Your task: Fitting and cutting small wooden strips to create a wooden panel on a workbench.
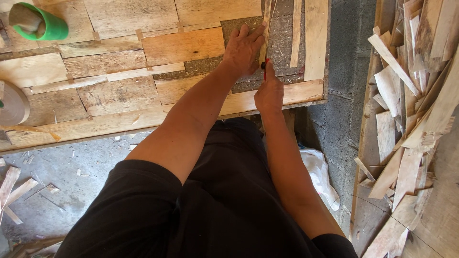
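Note:
My left hand (244, 48) lies flat with fingers spread on a patchwork board of thin wood veneer pieces (119, 71), pressing down a narrow veneer strip (267, 24) that runs away from me. My right hand (269, 93) sits just below it, closed around a small red-handled cutter (265, 68) whose tip meets the strip's edge. A wider pale strip (315, 38) lies to the right of the narrow one over the rough dark surface (282, 48).
A green cup-like holder (40, 21) stands at the top left. A tape roll (12, 102) sits at the left edge. A heap of veneer offcuts (411, 105) fills the right side. A white bag (318, 174) lies on the concrete floor (71, 177).

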